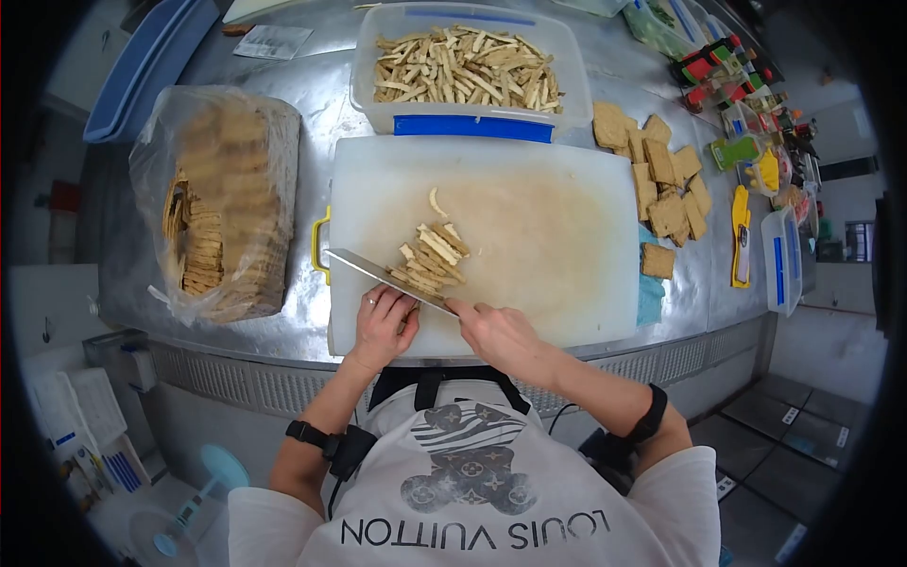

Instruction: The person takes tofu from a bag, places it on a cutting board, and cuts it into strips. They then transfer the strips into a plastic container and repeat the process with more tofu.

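Note:
A large knife [373,271] lies slantwise over the near left part of the white cutting board [557,236]. Its handle is in my right hand [501,335], whose fingers are wrapped round it. My left hand [383,326] is just on the near side of the blade, with curled fingers pressed down on a tan piece that is mostly hidden beneath them. Cut tan strips [436,250] lie in a loose pile on the far side of the blade. One curved strip [436,202] sits apart, farther up the board.
A clear tub [578,104] full of strips stands beyond the board. On the left is a plastic bag [269,189] of stacked tan slabs. Loose slabs [661,161] lie at the right, near a yellow-handled item [741,227] and several bottles [704,64].

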The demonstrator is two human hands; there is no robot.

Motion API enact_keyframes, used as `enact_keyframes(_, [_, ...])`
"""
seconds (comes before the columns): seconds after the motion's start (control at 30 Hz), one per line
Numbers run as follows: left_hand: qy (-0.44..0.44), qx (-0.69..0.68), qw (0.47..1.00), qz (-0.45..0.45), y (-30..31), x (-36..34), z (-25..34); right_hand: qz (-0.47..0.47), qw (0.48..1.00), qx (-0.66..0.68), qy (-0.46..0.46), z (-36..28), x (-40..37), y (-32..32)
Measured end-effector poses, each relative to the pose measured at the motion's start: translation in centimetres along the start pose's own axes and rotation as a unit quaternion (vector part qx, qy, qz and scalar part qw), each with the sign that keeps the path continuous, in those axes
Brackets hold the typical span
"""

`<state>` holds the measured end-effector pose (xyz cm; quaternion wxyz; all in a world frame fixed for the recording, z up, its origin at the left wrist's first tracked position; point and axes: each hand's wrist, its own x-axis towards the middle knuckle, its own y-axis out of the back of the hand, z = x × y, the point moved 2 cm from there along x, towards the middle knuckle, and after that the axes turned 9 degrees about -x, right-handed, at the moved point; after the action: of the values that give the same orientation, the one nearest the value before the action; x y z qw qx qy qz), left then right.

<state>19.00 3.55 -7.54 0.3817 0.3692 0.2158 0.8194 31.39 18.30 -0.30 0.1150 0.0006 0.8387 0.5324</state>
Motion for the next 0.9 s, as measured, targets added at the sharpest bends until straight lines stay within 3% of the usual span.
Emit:
enact_keyframes(0.2, [-0.003, 0.087, 0.996, -0.001, 0.7, 0.7, 1.6, 0.029, 0.999, 0.001, 0.013, 0.8, 0.0, 0.1])
enact_keyframes(0.33, [0.01, 0.062, 0.998, -0.01, 0.1, -0.4, 0.6, -0.04, 0.999, 0.005, 0.005, -0.8, -1.6, 3.8])
enact_keyframes(0.57, [0.016, 0.058, 0.998, 0.003, 0.0, -1.1, 0.4, -0.001, 1.0, -0.013, 0.006, 0.0, 0.0, -1.4])
enact_keyframes(0.83, [-0.013, 0.032, 0.999, -0.01, -0.6, 0.0, -0.8, 0.018, 0.999, -0.035, -0.027, 3.3, -1.3, 0.4])
enact_keyframes(0.9, [-0.028, 0.023, 0.999, -0.018, -1.3, 1.1, -1.1, 0.059, 0.997, -0.029, -0.049, 4.6, -1.3, 0.7])
